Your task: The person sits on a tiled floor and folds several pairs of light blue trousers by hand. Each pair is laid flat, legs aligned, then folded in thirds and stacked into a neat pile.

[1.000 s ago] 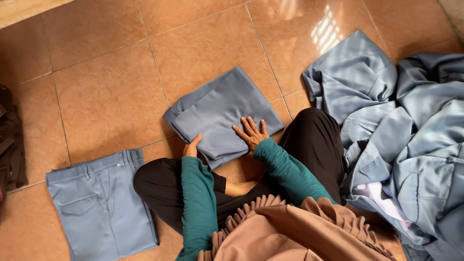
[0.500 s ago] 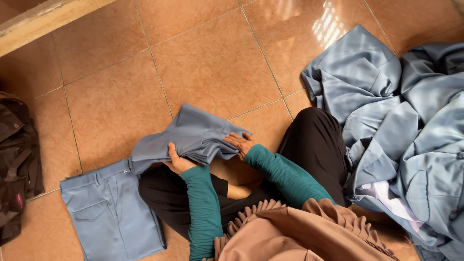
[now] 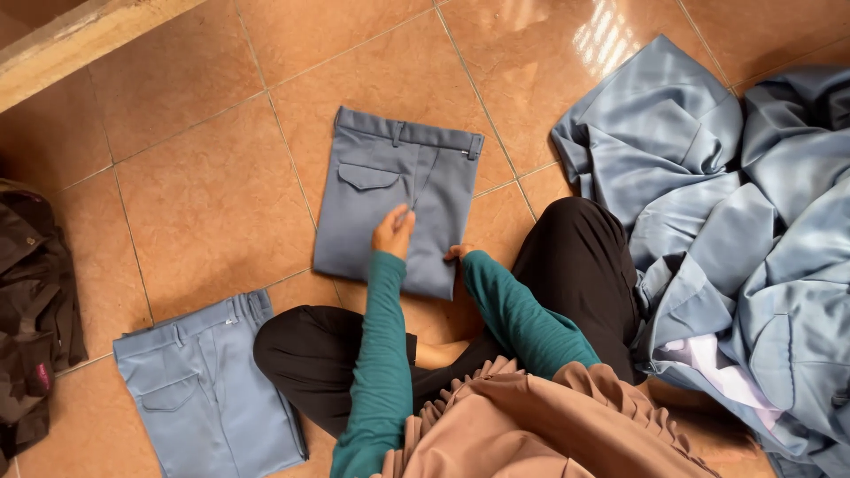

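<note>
Head view, posture: I see the person seated cross-legged on the tiled floor (image 3: 204, 186), looking down over teal sleeves and a pleated tan garment.
Folded trousers (image 3: 396, 212): grey-blue, lying flat on the floor straight ahead of the knees, waistband at the far end, flap pocket up; I judge that spot keeps them within easy reach of both arms.
Left hand (image 3: 392, 232): resting on the middle of the folded trousers, fingers together and bent down onto the cloth, pinching or pressing (I cannot tell which).
Right hand (image 3: 458, 253): at the near right edge of the same trousers, mostly hidden behind the wrist; I cannot tell its grip.
Second folded trousers (image 3: 208, 381): lighter blue, flat by the left knee, well apart from the first.
Heap of blue garments (image 3: 735, 212): loose, crumpled, beside the right leg.
Dark bag (image 3: 35, 301): at the left edge.
</note>
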